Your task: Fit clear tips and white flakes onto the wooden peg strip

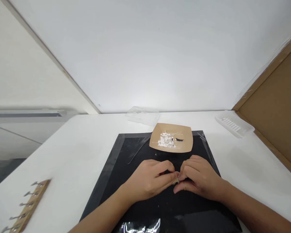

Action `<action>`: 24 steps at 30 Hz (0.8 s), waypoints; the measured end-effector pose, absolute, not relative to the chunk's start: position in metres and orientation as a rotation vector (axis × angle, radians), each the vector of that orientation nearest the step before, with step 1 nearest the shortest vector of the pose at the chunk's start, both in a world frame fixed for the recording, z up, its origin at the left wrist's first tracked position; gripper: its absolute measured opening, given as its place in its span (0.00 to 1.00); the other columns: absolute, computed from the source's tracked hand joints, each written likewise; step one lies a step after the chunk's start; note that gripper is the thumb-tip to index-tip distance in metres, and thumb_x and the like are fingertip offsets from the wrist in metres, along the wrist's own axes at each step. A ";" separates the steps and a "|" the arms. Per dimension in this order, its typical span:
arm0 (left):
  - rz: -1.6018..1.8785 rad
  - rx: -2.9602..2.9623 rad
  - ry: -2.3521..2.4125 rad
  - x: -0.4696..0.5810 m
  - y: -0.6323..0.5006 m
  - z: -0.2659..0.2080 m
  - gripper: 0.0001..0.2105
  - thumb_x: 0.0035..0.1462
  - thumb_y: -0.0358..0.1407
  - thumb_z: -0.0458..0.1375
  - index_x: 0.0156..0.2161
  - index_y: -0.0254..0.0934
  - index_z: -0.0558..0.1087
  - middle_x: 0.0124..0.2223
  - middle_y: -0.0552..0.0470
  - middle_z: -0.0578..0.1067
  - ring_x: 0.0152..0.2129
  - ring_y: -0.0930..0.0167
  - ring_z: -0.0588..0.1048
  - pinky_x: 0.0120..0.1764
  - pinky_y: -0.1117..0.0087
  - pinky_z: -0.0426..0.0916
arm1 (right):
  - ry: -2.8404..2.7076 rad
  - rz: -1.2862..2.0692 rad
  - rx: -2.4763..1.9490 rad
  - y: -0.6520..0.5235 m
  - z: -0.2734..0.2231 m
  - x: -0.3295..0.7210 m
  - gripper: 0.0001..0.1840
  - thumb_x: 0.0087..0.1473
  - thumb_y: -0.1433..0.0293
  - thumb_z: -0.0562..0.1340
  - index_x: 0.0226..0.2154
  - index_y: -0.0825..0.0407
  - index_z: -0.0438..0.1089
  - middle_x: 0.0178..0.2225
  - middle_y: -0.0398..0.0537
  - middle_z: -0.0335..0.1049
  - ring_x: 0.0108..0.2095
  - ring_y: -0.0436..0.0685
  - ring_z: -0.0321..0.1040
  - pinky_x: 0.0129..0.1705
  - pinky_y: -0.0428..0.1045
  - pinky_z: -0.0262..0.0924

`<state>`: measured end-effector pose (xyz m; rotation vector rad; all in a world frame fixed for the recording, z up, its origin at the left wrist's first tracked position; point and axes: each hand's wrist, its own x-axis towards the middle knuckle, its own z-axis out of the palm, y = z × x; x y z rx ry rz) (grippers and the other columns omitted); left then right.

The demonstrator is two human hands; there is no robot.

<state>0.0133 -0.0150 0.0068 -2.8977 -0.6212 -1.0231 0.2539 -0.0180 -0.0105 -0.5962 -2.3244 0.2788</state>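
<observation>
Both hands meet over a black mat (135, 145) on the white table. Between their fingertips shows a small, pale yellowish, partly clear piece (176, 180), too small and covered to name. My left hand (151, 179) has its fingers closed on the piece's left side. My right hand (199, 178) pinches at its right end, with the thumb below. Just beyond the hands, a tan square plate (186, 145) holds a heap of small white bits (167, 140) and a short dark strip (179, 139).
A thin black cord (139, 149) lies left of the plate. Behind it is a clear plastic bag (143, 115). At the right stand a translucent tray (244, 127) with white strips and a brown cardboard panel (276, 106). A wooden strip (35, 207) with several metal pieces lies front left.
</observation>
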 end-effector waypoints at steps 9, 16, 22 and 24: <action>-0.991 -2.884 -0.578 0.014 -0.017 0.007 0.04 0.70 0.32 0.60 0.41 0.37 0.76 0.34 0.55 0.80 0.22 0.77 0.73 0.24 0.71 0.64 | -2.255 0.293 -0.624 -0.019 -0.012 0.254 0.19 0.66 0.53 0.67 0.34 0.50 0.67 0.32 0.42 0.78 0.32 0.51 0.74 0.36 0.50 0.58; -0.996 -2.958 -0.647 0.013 -0.020 0.001 0.05 0.72 0.31 0.59 0.42 0.38 0.76 0.36 0.55 0.82 0.23 0.76 0.74 0.27 0.70 0.63 | -2.266 0.302 -0.583 -0.020 -0.010 0.255 0.18 0.67 0.55 0.67 0.33 0.50 0.67 0.32 0.42 0.78 0.31 0.51 0.74 0.35 0.49 0.58; -1.189 -3.117 -0.864 0.013 -0.024 0.000 0.09 0.74 0.35 0.57 0.38 0.38 0.72 0.29 0.58 0.80 0.21 0.77 0.74 0.27 0.70 0.65 | -2.243 0.293 -0.649 -0.022 -0.010 0.252 0.20 0.65 0.52 0.69 0.33 0.50 0.68 0.30 0.41 0.77 0.30 0.51 0.73 0.34 0.50 0.56; -1.195 -3.106 -0.816 0.013 -0.024 0.002 0.07 0.73 0.34 0.57 0.39 0.39 0.72 0.29 0.58 0.80 0.21 0.76 0.74 0.27 0.69 0.65 | -2.237 0.309 -0.664 -0.022 -0.009 0.251 0.21 0.64 0.51 0.69 0.35 0.50 0.69 0.30 0.41 0.77 0.30 0.51 0.73 0.34 0.50 0.55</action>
